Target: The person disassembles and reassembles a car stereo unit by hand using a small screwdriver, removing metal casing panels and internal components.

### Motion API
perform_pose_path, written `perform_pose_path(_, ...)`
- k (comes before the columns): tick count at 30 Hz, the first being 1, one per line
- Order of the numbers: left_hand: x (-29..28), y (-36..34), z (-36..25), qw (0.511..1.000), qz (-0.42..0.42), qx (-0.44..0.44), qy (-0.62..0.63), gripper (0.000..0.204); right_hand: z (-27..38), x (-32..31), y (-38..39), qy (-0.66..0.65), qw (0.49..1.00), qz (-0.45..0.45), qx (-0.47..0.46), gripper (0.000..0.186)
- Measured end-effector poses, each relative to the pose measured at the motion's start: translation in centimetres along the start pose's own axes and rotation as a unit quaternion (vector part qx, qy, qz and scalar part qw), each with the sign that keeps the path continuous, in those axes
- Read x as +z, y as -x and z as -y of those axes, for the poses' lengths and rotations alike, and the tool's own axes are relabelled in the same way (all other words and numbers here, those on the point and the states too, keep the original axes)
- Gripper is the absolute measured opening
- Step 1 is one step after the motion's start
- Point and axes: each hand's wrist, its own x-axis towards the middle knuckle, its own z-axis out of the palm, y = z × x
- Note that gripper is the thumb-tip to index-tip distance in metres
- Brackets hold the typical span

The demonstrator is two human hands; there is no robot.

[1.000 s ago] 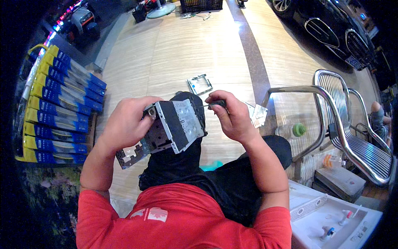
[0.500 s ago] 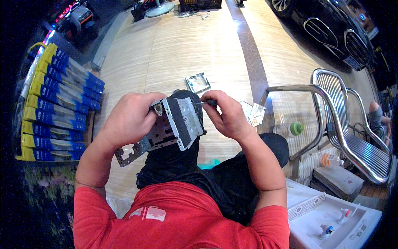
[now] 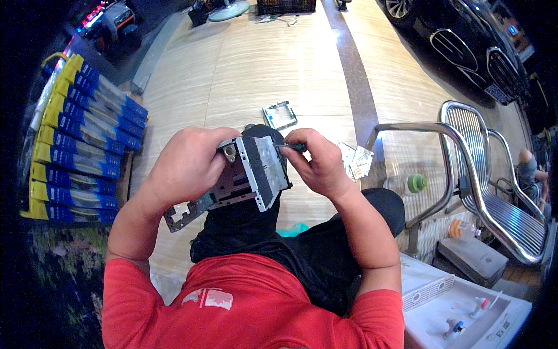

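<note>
My left hand [image 3: 189,166] is closed on the near-left edge of a boxy metal electronics chassis [image 3: 268,168], silver and dark grey with an open side. The chassis stands tilted over my left knee. A flat perforated metal piece [image 3: 185,214] sticks out below my left hand; whether it is joined to the chassis I cannot tell. In my right hand [image 3: 322,166] a small screwdriver [image 3: 297,147] with a dark green handle is pinched between thumb and fingers. Its shaft points left at the chassis's far right edge; the tip is too small to make out.
On the floor beyond my knee lies a silver metal frame [image 3: 279,115]; thin metal plates [image 3: 357,160] lie right of my hand. A steel bench [image 3: 465,151] and a white water dispenser [image 3: 459,308] stand at right. Yellow-and-blue packages [image 3: 87,139] hang at left. A black car [image 3: 459,46] is parked beyond.
The chassis has shifted slightly to the right and tipped a little in my left hand. My right fingers have shifted on the screwdriver handle, which stays at the same edge.
</note>
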Motion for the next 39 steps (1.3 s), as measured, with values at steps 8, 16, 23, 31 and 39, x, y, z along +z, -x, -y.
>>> perform_pose_path(8,-0.1,0.1,-0.3,1.000,-0.015,0.009,-0.010,0.036,-0.2,0.6,0.2,0.053,0.998,0.029,-0.036,0.021)
perform_pose_path(16,0.1,0.0,-0.4,1.000,-0.003,0.009,-0.015,0.038,0.7,1.8,0.7,0.127,0.985,0.070,-0.092,0.023)
perform_pose_path(23,0.0,0.2,1.4,0.999,-0.029,0.001,0.034,0.034,0.2,1.2,0.5,0.027,1.000,0.000,-0.012,0.019)
perform_pose_path(31,-0.8,0.7,1.5,0.983,-0.084,0.003,0.164,0.023,1.3,-0.6,-0.5,0.016,0.998,-0.055,-0.024,0.024)
perform_pose_path(39,-0.6,1.8,1.7,0.975,-0.102,0.001,0.198,0.026,0.8,-1.1,-0.1,-0.026,0.995,-0.099,0.001,0.027)
